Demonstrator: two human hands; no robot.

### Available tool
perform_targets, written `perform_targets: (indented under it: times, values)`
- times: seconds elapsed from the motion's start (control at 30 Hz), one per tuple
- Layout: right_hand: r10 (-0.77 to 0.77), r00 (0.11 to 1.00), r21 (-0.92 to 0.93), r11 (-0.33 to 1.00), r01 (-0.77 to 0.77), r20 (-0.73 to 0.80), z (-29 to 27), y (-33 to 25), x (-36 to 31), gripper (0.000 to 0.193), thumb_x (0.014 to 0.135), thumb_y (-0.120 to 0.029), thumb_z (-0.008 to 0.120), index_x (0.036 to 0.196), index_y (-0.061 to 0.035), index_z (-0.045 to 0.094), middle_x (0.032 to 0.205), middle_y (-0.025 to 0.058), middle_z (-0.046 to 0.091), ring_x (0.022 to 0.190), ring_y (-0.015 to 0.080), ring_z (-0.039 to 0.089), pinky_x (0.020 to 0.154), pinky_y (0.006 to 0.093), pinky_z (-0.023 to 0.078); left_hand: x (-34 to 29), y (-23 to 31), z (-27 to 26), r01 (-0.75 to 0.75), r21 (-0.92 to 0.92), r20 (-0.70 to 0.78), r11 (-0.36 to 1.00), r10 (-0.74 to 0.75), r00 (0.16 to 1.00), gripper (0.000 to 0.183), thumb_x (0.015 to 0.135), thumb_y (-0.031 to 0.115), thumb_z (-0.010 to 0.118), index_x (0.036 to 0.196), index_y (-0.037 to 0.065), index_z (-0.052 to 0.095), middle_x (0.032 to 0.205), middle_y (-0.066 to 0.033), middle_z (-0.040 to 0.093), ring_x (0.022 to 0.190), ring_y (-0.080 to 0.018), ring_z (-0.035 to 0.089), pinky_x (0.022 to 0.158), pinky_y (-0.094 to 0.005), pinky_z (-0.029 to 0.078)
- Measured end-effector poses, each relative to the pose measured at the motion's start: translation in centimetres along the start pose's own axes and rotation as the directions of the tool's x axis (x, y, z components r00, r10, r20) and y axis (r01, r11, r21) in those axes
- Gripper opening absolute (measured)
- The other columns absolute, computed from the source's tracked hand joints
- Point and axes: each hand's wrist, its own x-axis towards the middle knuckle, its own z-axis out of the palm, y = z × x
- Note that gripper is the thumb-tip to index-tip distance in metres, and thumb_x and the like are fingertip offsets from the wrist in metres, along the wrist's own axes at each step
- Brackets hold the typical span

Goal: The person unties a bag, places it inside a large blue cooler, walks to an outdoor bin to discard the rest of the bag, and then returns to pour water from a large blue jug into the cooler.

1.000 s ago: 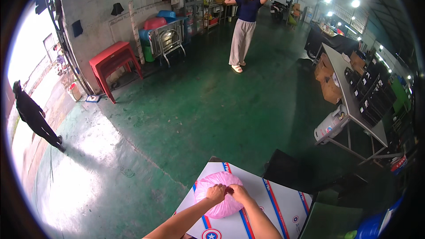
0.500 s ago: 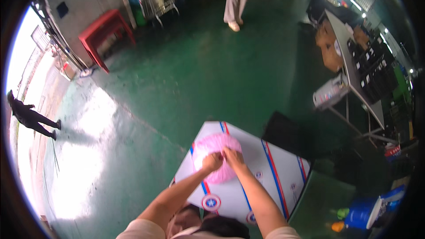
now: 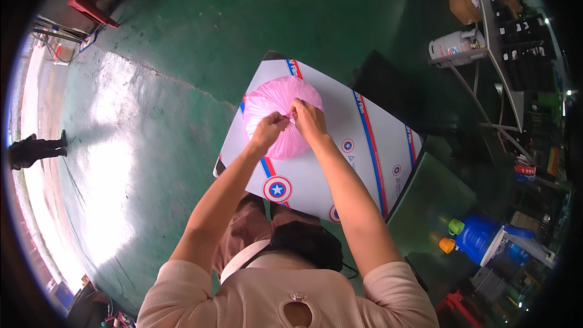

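A round, full pink plastic bag [image 3: 261,98] sits on a small table whose white top [image 3: 334,167] is printed with red and blue stripes and star discs. Both hands meet at the gathered middle of the bag's upper side. My left hand [image 3: 271,129] pinches the gathered plastic from the left. Close beside it, my right hand [image 3: 308,120] has its fingers closed on the same bunched plastic. A short twist of it shows between the fingertips. What the bag contains is hidden.
A person in dark clothes [image 3: 37,150] is at the far left. To the right, a grey gas cylinder [image 3: 456,47] is by a long table [image 3: 501,85] with black items. A blue jug [image 3: 475,238] stands at lower right. The red table [image 3: 91,3] is upper left.
My view has tilted down, so the table and bag appear higher. The person in pale trousers has left the view. Both hands stay at the bag's gathered top, fingers slightly shifted.
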Motion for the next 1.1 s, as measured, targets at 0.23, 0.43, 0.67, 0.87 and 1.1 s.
perform_targets:
  times: [0.23,0.43,0.67,0.87,1.1]
  values:
    - [0.038,0.946,0.334,0.93,-0.151,0.322,-2.3,0.2,1.0,0.03,0.064,-0.006,0.064,0.092,-0.0083,0.057,0.079,0.0061,0.057,0.072,0.0163,0.056,0.065,0.0272,0.044,1.5,0.7,-1.1,-0.345,0.653,-0.043,0.674,0.488,0.872,0.012,0.075,0.017,0.052,0.078,0.006,0.055,0.078,-0.0078,0.057,0.076,-0.0263,0.054,0.066,-0.0346,0.042]
    - [0.033,0.922,0.406,0.891,-0.202,0.387,-2.2,0.7,1.7,0.018,0.067,-0.003,0.061,0.084,-0.0032,0.059,0.077,0.0062,0.059,0.071,0.0148,0.056,0.067,0.0256,0.044,-0.5,0.6,-1.1,-0.45,0.588,0.007,0.672,0.552,0.834,0.008,0.075,0.013,0.053,0.078,0.006,0.055,0.08,-0.0057,0.056,0.075,-0.0237,0.053,0.066,-0.0331,0.043]
    - [0.06,0.92,0.323,0.926,-0.196,0.388,-2.5,0.6,1.6,0.012,0.063,-0.006,0.063,0.074,-0.0035,0.058,0.072,0.008,0.059,0.067,0.018,0.056,0.064,0.0279,0.043,-0.6,-0.6,-0.3,-0.404,0.49,-0.176,0.773,0.541,0.822,0.021,0.07,0.016,0.061,0.086,0.005,0.055,0.081,-0.0069,0.058,0.069,-0.0203,0.054,0.065,-0.0315,0.043]
    - [0.291,0.905,0.521,0.744,-0.418,0.311,-2.7,-0.5,0.4,0.007,0.069,-0.002,0.06,0.073,-0.001,0.054,0.064,0.0044,0.056,0.058,0.0109,0.054,0.05,0.0223,0.043,1.0,-1.3,-0.9,-0.348,0.607,0.001,0.715,0.437,0.9,0.023,0.069,0.018,0.061,0.089,0.006,0.059,0.085,-0.009,0.06,0.069,-0.0212,0.057,0.064,-0.0309,0.045]
    - [0.444,0.832,0.722,0.447,-0.528,0.333,-2.0,0.0,-0.8,0.008,0.074,-0.005,0.058,0.078,-0.0009,0.053,0.068,0.0035,0.055,0.06,0.0102,0.054,0.052,0.0204,0.046,1.4,-1.5,-1.2,-0.359,0.443,-0.018,0.822,0.409,0.913,0.019,0.07,0.02,0.058,0.088,0.014,0.063,0.081,-0.0073,0.059,0.072,-0.0211,0.056,0.065,-0.0313,0.044]
